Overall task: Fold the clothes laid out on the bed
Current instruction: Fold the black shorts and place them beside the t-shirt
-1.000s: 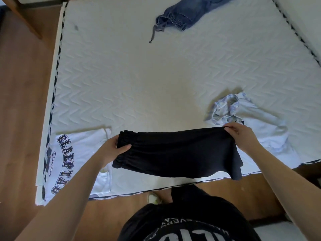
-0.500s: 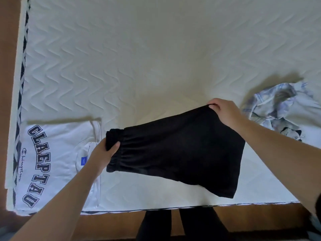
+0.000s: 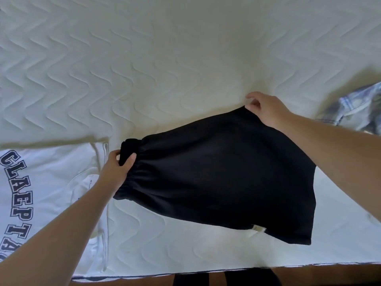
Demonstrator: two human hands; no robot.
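Both hands hold the black shorts (image 3: 216,178) mid-frame: left hand (image 3: 117,170) grasping the waistband, right hand (image 3: 266,109) pinching the hem. Next, probably lay them flat on the bed (image 3: 165,58) and fold.

On the mattress (image 3: 185,58), the shorts (image 3: 222,178) lay near the front edge between a folded T-shirt (image 3: 47,182) at the left and a crumpled shirt (image 3: 356,108) at the far right.

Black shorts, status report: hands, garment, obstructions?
Left hand grips elastic waistband; right hand pinches far corner. Black fabric shorts spread over white quilted mattress. Nothing blocking.
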